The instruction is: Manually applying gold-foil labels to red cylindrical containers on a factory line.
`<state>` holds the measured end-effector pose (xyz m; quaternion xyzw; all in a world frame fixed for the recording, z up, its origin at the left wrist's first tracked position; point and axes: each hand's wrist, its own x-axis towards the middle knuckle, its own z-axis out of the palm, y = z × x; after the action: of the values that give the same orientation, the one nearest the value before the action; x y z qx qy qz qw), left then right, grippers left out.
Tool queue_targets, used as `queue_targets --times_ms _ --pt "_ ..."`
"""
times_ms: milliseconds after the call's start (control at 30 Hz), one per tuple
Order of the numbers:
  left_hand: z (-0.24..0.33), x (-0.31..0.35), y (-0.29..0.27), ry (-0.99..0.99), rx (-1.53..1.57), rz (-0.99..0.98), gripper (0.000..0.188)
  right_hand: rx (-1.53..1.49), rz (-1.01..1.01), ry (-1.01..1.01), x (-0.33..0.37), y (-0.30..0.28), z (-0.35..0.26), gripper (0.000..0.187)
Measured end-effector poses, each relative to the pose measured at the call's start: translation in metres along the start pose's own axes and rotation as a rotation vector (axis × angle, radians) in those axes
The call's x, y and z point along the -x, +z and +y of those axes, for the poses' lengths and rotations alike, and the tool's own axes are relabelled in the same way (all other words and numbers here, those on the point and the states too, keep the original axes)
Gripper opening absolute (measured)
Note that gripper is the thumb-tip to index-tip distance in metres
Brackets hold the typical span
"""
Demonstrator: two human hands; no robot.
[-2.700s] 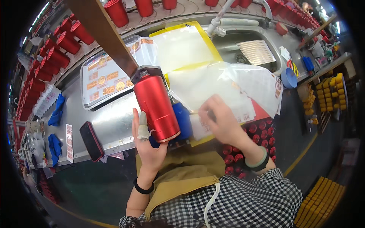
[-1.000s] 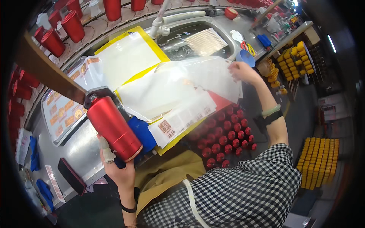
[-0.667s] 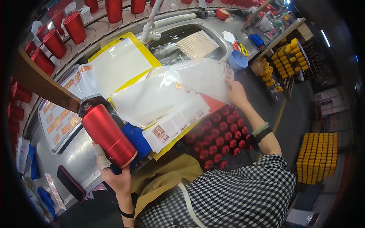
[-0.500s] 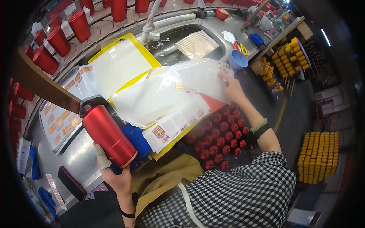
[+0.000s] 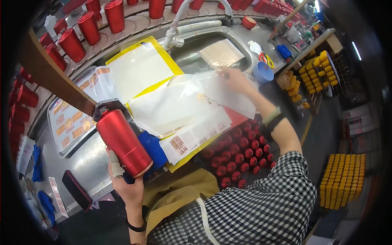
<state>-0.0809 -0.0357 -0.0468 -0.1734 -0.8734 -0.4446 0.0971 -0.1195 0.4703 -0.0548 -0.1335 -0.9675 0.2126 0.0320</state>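
Lying at the left, a dark phone rests on the metal counter, near a shallow tray. The tray holds a pale sheet with orange-gold shapes. To its right, a red bottle slants from upper left to lower right, its neck end at a dark bracket, its base toward the person. The left hand, the nearer of the 2, is cupped around the base end and has hold of it, 1 wrapped digit along the bottle's left side, the other fingers mostly hidden. Next, translucent sheets spread beside a yellow folder. The right hand, well apart from the bottle, is at the sheets' far edge, most of them lying to its left; its fingers are bent, and blur hides whether they pinch anything. Beyond it, a sink holds a ribbed pale sheet. Further right, a blue bowl sits just beside the sink, its contents unclear.
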Motion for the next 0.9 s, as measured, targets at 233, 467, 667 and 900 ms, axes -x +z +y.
queue_targets --times_ms 233,467,667,900 --pt "-0.003 0.004 -0.004 -0.042 0.004 -0.007 0.09 0.28 -0.64 0.284 -0.089 -0.045 0.017 0.026" --pt "-0.002 0.003 -0.004 -0.04 0.045 -0.002 0.089 0.272 -0.663 0.449 -0.106 -0.041 0.01 0.025" --pt "-0.002 -0.002 -0.006 -0.027 0.04 -0.01 0.087 0.55 -0.275 0.187 -0.139 0.001 0.056 0.023" --pt "-0.002 0.001 -0.005 -0.013 0.06 0.007 0.091 0.099 -0.123 -0.003 -0.14 0.074 -0.035 0.028"
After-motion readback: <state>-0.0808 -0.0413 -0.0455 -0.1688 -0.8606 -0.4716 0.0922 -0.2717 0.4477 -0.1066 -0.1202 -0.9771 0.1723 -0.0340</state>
